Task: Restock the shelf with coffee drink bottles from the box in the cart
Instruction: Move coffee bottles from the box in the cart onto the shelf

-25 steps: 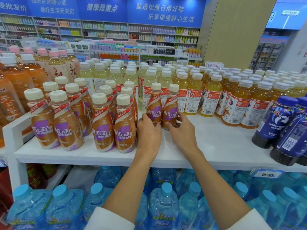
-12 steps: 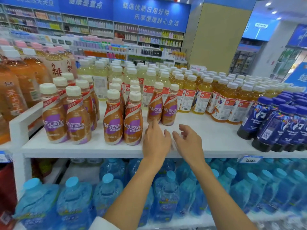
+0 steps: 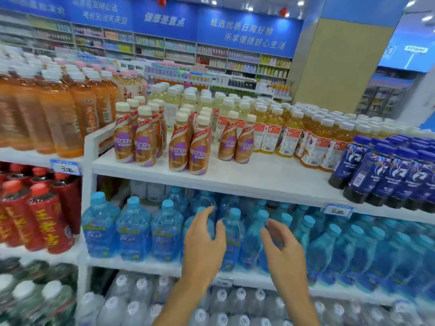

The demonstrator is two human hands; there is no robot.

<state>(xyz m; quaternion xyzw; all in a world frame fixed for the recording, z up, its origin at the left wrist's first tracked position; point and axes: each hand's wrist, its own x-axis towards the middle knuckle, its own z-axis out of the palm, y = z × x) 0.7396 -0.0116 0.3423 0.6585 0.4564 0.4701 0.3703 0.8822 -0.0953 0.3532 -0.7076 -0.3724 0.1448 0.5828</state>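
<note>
Both hands are empty. Your left hand [image 3: 202,241] and right hand [image 3: 284,252] hang side by side with fingers loosely curved and parted, gripping nothing. They sit below the front lip of the white shelf board [image 3: 259,177], in front of the blue-tinted plastic water bottles [image 3: 134,231] on the tier beneath.

The brown-and-purple plastic coffee drink bottles with cream caps [image 3: 179,147] stand upright on the white board in three loose clusters with gaps between them. The middle pair is nearest the front edge. The box and the cart are not in view, so I cannot say how much stock remains.

Judged risks from here:

- The forward middle pair is tall, narrow and stands apart from its neighbours. A wrist or an incoming bottle brushing it could tip it off the lip onto the water bottles below.
- The right-hand cluster stands just beside the yellow juice bottles with red-and-white labels [image 3: 270,132]. Pushing new stock in hard there could shove those rows or mix the two products.
- A bare stretch of board runs toward the dark navy bottles [image 3: 388,168] — coffee set there would drift out of its own facing.
- Reaching for a box you are not looking at invites a fumbled pick, so look first.
</note>
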